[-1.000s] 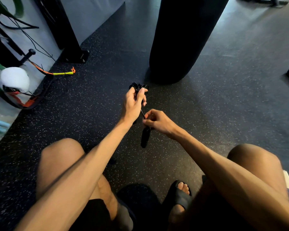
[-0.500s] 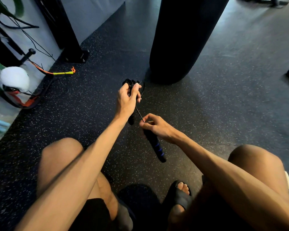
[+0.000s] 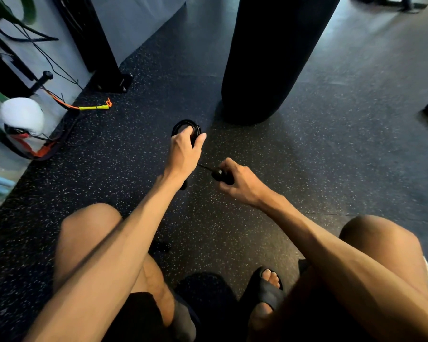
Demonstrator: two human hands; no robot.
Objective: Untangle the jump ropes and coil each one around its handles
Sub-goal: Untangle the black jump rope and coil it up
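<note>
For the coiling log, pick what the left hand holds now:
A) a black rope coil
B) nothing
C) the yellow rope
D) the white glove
A: the left hand grips the black coil, and a thin strand runs from it to the handle gripped in the right hand.

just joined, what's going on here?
A person is winding a black jump rope. The left hand holds its coils together with one handle. The right hand grips the other handle, and a short straight stretch runs between the hands. A yellow-handled cord lies by the wall.
</note>
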